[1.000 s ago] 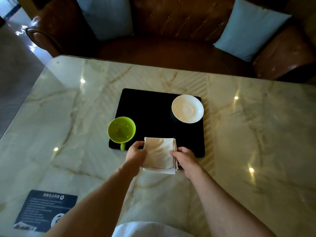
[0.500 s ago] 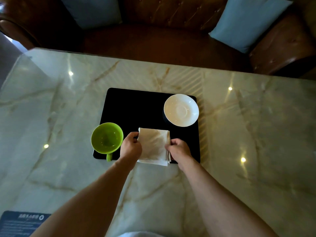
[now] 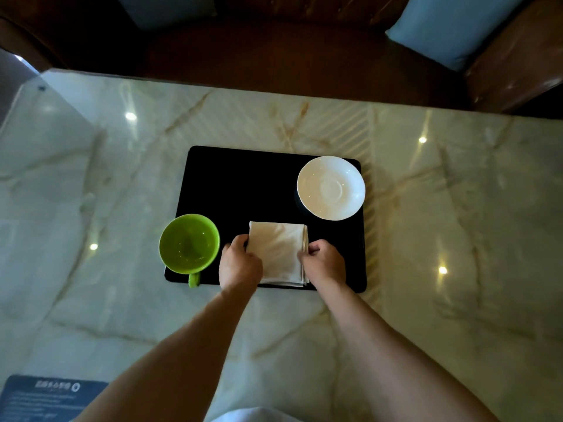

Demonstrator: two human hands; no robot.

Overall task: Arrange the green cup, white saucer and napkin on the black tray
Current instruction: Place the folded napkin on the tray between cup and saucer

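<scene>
A black tray (image 3: 243, 184) lies flat on a shiny marble table (image 3: 457, 239). A folded napkin (image 3: 278, 251) sits on the near part of the tray, about in the middle, with its near edge close to the tray's front rim. The left hand (image 3: 239, 264) holds the left side of the napkin, with the fingers curled on its edge. The right hand (image 3: 324, 263) holds the right side the same way, pinching the folded layers there. Both hands are closed on the cloth, not spread flat. A green cup (image 3: 189, 243) stands upright on the near left corner of the tray, just beside the left hand. Its handle points toward the person and sticks out past the tray's edge. The cup looks empty. A white saucer (image 3: 331, 187) sits on the far right corner of the tray, well apart from the cup. Its rim reaches a little over the tray's right side. A brown sofa (image 3: 274, 50) with a blue cushion (image 3: 451, 28) is behind the table. A dark card (image 3: 42, 397) lies at the near left of the table.
</scene>
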